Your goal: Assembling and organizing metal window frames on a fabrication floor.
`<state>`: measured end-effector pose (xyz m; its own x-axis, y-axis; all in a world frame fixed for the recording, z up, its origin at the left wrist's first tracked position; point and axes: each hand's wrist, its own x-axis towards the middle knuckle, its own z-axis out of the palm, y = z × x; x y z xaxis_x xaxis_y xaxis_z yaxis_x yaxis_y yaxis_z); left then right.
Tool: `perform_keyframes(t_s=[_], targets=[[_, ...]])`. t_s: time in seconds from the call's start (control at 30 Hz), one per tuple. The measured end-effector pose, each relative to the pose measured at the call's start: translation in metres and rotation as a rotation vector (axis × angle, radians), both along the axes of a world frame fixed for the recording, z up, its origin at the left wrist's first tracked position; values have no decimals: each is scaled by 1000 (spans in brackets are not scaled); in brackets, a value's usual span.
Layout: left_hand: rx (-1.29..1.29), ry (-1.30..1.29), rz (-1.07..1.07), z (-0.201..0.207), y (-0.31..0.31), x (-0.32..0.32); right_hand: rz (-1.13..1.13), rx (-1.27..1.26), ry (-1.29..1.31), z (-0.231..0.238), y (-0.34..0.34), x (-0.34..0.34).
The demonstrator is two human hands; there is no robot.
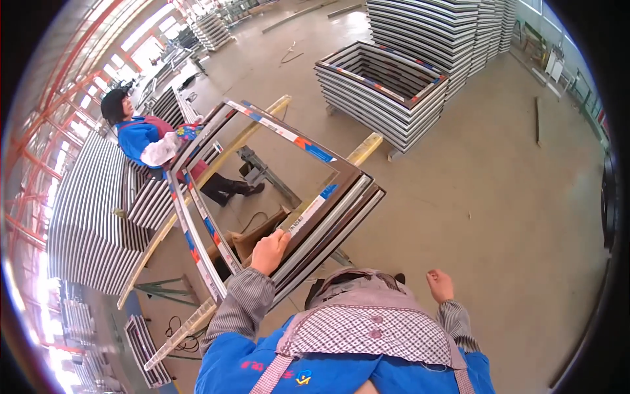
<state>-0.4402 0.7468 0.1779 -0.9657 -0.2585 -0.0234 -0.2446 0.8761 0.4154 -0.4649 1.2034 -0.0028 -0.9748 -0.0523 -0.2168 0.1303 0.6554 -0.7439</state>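
Observation:
My left hand (270, 253) is closed over the near side of a rectangular window frame (342, 176), its fingers curled across the inner edge. The frame is brown and silver, with strips of white, blue and orange tape along its sides. It lies on top of a few similar frames, stacked on padded bars in front of me. My right hand (440, 286) hangs out at my right side, well apart from the frames. Its fingers are curled in, and nothing shows in them.
A co-worker (147, 141) in blue stands across the frames, at the far left. Yellowish padded bars (365, 150) stick out beneath the frames. Tall frame stacks stand at the left (92, 217) and far right (423, 33), with a lower stack (374, 108) ahead.

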Motion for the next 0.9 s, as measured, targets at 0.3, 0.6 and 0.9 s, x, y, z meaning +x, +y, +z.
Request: perform_keyframes(t_s=[0.3, 0.6, 0.9], targets=[[-58, -79, 76, -35, 29, -12, 18, 37, -128, -40, 53, 7], [7, -102, 127, -46, 30, -22, 22, 56, -223, -51, 80, -18], [895, -578, 516, -113, -29, -66, 30, 112, -195, -83, 118, -46]])
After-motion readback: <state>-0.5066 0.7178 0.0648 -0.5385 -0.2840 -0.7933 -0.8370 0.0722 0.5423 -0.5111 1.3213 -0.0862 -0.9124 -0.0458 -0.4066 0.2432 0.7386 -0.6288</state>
